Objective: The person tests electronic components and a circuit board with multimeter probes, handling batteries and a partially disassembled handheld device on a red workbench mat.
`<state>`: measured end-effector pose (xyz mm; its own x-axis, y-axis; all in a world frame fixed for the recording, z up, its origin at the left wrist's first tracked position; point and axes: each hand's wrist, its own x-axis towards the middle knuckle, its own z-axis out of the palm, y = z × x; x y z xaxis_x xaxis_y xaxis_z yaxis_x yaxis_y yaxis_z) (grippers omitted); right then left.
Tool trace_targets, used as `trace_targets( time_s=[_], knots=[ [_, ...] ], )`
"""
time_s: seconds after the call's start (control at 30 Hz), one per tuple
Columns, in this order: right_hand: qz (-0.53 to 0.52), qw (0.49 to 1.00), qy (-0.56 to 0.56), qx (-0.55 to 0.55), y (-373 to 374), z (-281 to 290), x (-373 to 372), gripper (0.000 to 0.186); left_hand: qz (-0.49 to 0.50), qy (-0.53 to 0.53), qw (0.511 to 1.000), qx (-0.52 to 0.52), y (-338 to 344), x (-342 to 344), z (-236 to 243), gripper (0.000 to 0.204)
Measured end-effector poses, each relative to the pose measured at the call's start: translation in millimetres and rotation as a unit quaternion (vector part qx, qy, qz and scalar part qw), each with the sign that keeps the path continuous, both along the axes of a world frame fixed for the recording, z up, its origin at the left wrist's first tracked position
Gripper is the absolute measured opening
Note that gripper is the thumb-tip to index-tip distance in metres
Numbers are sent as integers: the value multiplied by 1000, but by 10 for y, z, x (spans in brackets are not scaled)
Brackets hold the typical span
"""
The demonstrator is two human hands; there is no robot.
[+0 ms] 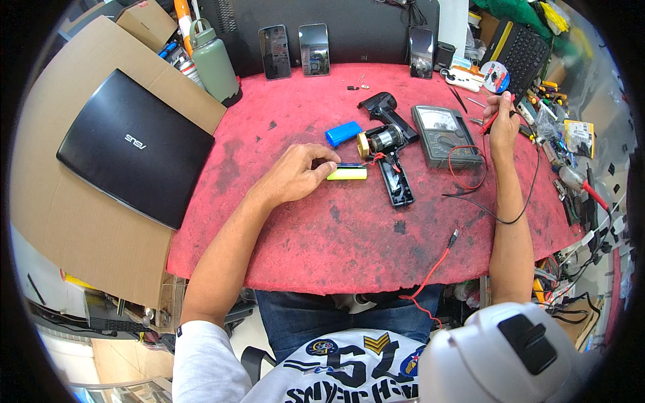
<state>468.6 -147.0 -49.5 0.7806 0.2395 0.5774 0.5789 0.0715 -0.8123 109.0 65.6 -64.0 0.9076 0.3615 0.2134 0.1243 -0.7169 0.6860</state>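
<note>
Red probe (490, 123) in the right hand (502, 126), yellow-green pack (348, 174) under the left hand (300, 173).

So the pack's lying around the middle of the red-covered bench (302, 238), dark strip along its far side, and the left thumb and fingers look pinched together on its left end. Right hand's up near the bench's right edge, fingers wrapped round the probe, with a thin black lead (519, 220) looping past that forearm. Just right of centre there's an opened-up black tool (388, 140), guts showing, with a blue pack (343, 133) just beside it toward the far edge. Analog multimeter (447, 138) sits between the tool and the right hand. Red cable (437, 267) runs off the near edge, and three phones (314, 50) stand along the far edge.
</note>
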Motion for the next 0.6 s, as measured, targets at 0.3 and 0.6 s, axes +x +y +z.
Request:
trace_targets(
  time_s=[0.3, 0.6],
  knots=[
    [-13, 1000, -3, -24, -13, 48, -62, 62, -6, 7, 1000, -27, 29, -8, -21, 25],
    [-30, 998, -9, -55, -35, -22, 58, 68, -8, 16, 1000, -24, 24, -1, 25, 27]
  ],
)
